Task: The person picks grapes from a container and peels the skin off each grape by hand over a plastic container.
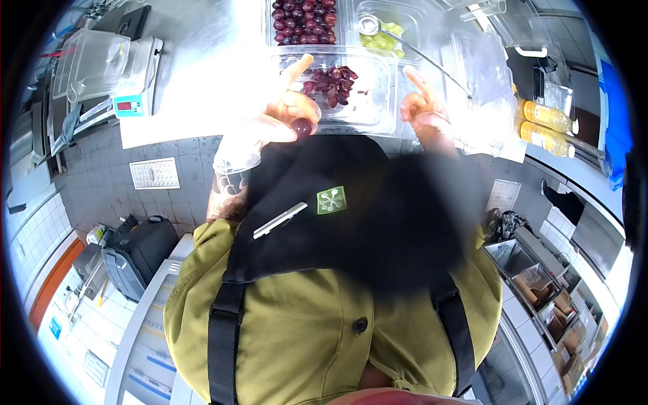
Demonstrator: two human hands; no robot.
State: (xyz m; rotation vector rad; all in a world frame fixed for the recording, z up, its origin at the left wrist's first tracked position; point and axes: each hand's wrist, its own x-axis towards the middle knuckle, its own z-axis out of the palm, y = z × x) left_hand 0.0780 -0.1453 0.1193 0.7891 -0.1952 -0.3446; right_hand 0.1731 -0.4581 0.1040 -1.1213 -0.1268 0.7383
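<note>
My left hand (287, 111) pinches a dark red grape (302, 127) between the thumb and curled fingers, its index finger stretched out. It is at the left front corner of a clear plastic tub (385, 88) holding cut dark red grape pieces (332, 86). My right hand (428, 111) is beside the tub's right side, fingers apart, with nothing visible in it. Behind stands a tub of whole red grapes (304, 21). To its right, another clear tub holds green grape pieces (383, 42), with a long-handled metal spoon (369, 25) lying across it.
A digital scale (131, 106) carrying clear plastic containers (91, 64) stands on the left of the steel counter (192, 40). Glare washes out part of the counter. Clear plastic packaging (482, 81) lies at right, near two bottles of yellow liquid (545, 128).
</note>
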